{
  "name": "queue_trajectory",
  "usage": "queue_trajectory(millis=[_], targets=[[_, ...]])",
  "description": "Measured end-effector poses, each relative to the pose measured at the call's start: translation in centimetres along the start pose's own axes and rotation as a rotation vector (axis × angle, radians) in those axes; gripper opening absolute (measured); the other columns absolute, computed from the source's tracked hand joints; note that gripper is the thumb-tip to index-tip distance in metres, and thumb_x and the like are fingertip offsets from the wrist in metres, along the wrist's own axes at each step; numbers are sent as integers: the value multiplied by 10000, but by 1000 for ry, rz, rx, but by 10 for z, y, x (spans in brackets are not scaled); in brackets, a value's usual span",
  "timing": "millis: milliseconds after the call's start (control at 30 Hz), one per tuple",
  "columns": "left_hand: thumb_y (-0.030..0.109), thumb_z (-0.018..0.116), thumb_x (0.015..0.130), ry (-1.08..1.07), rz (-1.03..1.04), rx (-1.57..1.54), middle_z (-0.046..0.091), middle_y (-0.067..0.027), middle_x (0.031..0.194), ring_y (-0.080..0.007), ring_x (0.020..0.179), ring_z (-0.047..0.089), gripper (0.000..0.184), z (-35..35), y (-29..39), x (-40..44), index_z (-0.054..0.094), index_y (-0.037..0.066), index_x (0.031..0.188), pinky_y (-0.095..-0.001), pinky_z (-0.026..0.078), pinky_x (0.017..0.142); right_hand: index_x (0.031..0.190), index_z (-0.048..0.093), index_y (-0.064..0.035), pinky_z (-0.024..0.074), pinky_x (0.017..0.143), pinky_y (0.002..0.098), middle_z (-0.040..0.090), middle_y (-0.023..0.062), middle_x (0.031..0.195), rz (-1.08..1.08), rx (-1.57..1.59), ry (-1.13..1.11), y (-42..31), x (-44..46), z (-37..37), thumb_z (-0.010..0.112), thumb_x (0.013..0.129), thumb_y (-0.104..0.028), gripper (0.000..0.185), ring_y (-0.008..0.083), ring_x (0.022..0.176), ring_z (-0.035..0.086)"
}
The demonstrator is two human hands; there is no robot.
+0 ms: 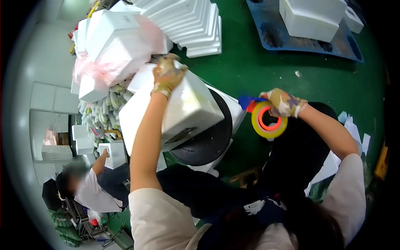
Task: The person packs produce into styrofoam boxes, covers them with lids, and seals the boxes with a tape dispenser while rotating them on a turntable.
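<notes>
Two gloved hands are in view; clock positions are read from the centre of the view. Left hand (168, 76), at 11 o'clock, lies over the upper edge of a white foam box (191, 102). Its fingers are bent and partly hidden; how far they are closed, and whether they grip or merely rest, cannot be told. The box is just off centre toward 10 o'clock, over a black disc (208, 146) on a white base; a dark patch marks its near side.

Right hand (285, 103), between 2 and 3 o'clock, has its fingers closed around a blue-and-red tape dispenser (248, 102), held apart from the box. The dispenser carries a yellow tape roll (271, 134) with an orange core.

Surroundings: a stack of white lids (204, 33) at 12 o'clock; plastic-wrapped white boxes (121, 41) between 10 and 11; a blue tray (300, 48) between 1 and 2, bearing white foam boxes. At 8 o'clock a co-worker (102, 189) has one hand at another white box (116, 154).
</notes>
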State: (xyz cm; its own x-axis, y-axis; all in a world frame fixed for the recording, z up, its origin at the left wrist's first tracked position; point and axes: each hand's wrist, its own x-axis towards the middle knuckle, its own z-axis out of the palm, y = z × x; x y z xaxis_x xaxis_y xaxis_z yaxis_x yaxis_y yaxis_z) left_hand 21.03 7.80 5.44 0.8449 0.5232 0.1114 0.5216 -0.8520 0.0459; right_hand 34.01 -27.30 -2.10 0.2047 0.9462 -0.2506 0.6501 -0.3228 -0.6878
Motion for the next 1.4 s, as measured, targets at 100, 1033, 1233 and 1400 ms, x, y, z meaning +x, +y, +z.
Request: queue_trajectory(millis=[100,1033,1233,1400], targets=[[451,641,768,108,-229,118,616,-176,1125,-346,1087,563,463,5,-52,7,632,96,1064,-435,448,913,1080,600,9,522,721,379,645,224,831,-235,-41,107,11,-39,33,648,624,-70,465,381,807,636],[140,642,784,646,-4,-1,579,-165,1074,-362,1016,542,258,-23,-24,-23,612,67,1029,-463,414,931,1227,534,-40,510,851,416,635,199,1013,-617,-91,-502,-64,74,69,644,651,-138,594,346,973,618],[113,679,800,528,-65,-698,575,-182,960,-293,847,569,294,34,118,-138,559,-3,1043,-368,470,773,1188,588,-41,530,766,375,665,183,976,-34,-13,-301,35,9,-14,728,628,-177,593,299,895,658],[66,649,837,535,-494,-948,544,-129,1098,-216,978,549,453,139,87,-191,458,-24,1237,-307,463,853,1139,596,-16,510,750,318,674,135,956,86,194,-206,39,-9,-34,783,648,-187,553,237,844,648]])
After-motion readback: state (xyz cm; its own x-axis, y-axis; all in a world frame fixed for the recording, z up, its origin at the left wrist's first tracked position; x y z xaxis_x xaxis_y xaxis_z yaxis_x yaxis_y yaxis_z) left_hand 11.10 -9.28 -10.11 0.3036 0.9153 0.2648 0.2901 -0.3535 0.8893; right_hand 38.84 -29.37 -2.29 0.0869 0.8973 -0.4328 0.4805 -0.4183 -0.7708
